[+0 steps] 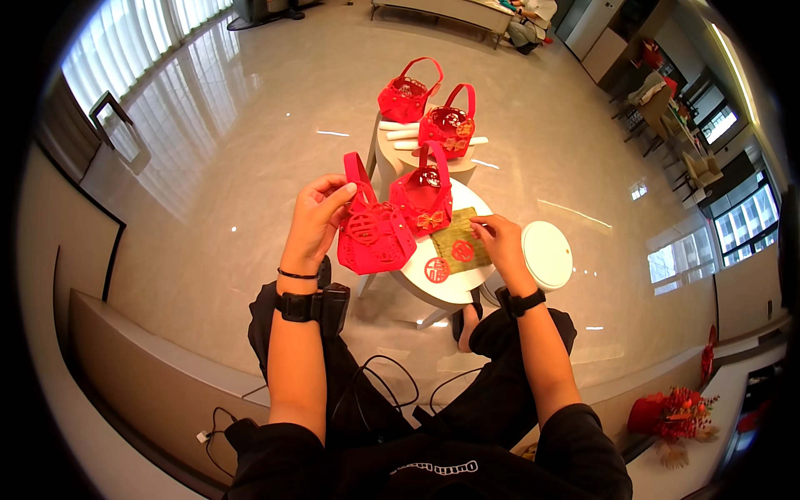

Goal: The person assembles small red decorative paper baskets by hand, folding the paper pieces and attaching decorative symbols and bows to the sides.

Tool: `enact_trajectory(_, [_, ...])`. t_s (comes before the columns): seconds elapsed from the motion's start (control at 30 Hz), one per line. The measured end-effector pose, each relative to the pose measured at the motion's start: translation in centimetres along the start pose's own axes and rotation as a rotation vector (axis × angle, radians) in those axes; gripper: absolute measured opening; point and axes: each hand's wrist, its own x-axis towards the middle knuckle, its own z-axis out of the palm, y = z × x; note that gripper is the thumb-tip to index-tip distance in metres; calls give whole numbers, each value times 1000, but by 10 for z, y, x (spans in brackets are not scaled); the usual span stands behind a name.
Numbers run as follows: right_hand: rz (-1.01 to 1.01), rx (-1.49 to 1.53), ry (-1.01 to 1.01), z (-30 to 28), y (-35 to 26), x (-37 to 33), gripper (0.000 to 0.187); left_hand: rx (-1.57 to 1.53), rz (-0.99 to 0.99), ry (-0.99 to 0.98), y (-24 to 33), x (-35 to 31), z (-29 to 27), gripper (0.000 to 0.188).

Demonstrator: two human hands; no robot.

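Note:
My left hand (321, 212) is closed on the top of a red felt handbag (377, 240) with a cut-out pattern, held at the left edge of a white round table (425, 287). Another red handbag with an orange bow (421, 200) stands right behind it. My right hand (502, 242) is pinched over the upper right part of a green sheet or packet (471, 260); what its fingertips hold, if anything, is too small to make out. One red round cut-out (462, 251) lies on the green sheet, and a second red cut-out (437, 270) lies at its lower left.
Two more red handbags, a far one (404, 101) and a nearer one (444, 132), stand on a second table behind, with white rolls (402, 133) beside them. A white round lid (547, 255) is at the right. Black cables (392, 367) hang near my legs. Far off, a person (531, 23) crouches.

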Motion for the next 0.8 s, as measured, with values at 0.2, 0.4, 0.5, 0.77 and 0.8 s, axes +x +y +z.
enact_trajectory(0.2, [-76, -37, 18, 1, -3, 1, 14, -1, -10, 1, -3, 1, -4, 14])
enact_trajectory(0.4, [-11, -48, -68, -3, -6, -3, 19, -23, -2, -4, -5, 1, -1, 13])
enact_trajectory(0.5, [102, -36, -125, -7, -9, -8, 20, -13, 4, -16, -5, 2, -4, 12])
enact_trajectory(0.77, [161, 233, 54, -28, -12, -32, 15, -22, 5, 5, 0, -23, 0, 12])
enact_trajectory(0.8, [147, 327, 97, -32, -20, -35, 15, -26, -1, 8, 3, -33, 4, 12])
